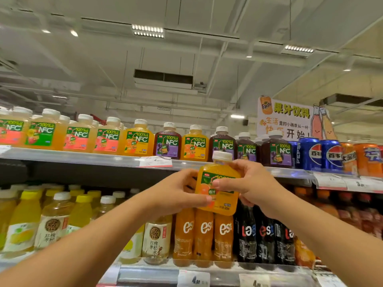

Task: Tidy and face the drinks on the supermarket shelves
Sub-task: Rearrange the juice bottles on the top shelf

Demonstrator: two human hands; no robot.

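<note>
Below the top shelf (124, 160) front edge, both hands, left hand (176, 193) and right hand (248, 187), clasp an orange NFC bottle (218, 195); next, probably slotting it label-forward among the oranges.

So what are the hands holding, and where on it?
Both hands, left hand and right hand, grip one orange juice bottle by its labelled body, below the cap.

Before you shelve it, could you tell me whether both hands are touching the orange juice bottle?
Touching. The head view shows the left hand and right hand wrapped round the orange juice bottle, thumbs across its label.
</note>
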